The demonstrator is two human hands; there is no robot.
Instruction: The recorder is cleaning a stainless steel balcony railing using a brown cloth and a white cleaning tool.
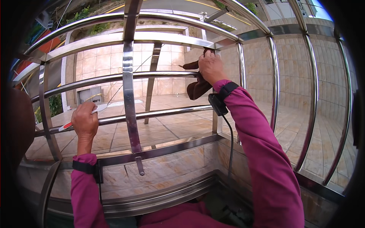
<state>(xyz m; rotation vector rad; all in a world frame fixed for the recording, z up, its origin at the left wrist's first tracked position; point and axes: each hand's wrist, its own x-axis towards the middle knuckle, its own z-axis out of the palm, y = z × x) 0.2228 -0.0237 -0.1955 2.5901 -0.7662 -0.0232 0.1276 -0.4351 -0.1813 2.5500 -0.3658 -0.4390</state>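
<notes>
My left hand is closed around a slim tool with a white and red handle, at the lower round bar of a stainless steel window grille. A pale, tapering end sticks out past the thumb; which kind of tool it is, I cannot tell. Higher up on the right, my right hand grips a dark brown cloth. It presses the cloth to the grille's corner post, just under the flat top rail. Folds of cloth hang around the end of the middle round bar.
Upright bars form the grille's right side. A flat vertical strip crosses between my hands. Below lies a window track beside a tiled sill. A black cable hangs from my right wrist. Beyond the bars is a tiled floor far below.
</notes>
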